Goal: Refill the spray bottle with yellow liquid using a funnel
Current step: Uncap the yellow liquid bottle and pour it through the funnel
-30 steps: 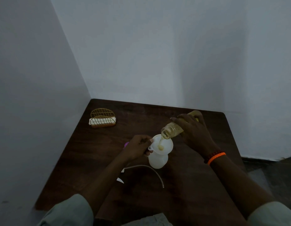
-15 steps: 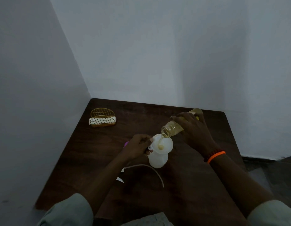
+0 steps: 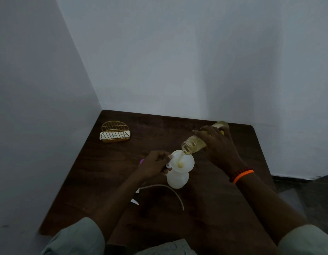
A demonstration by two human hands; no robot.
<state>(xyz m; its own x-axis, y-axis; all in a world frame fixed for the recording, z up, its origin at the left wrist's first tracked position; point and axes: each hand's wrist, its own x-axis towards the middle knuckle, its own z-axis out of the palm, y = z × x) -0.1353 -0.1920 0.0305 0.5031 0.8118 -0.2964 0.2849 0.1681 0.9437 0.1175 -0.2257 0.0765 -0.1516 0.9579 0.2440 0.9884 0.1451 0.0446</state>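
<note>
right hand (image 3: 217, 147) grips tilted bottle (image 3: 193, 143) (base hidden) | left hand (image 3: 156, 163) pinches funnel (image 3: 183, 161) rim

A dark wooden table (image 3: 224, 208) is sitting in the corner. Pale walls (image 3: 178, 52) are meeting behind it, dimly lit.

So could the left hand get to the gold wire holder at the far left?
Probably not yet: the path to the gold wire holder looks clear, but the left hand is steadying the funnel during the pour.
</note>
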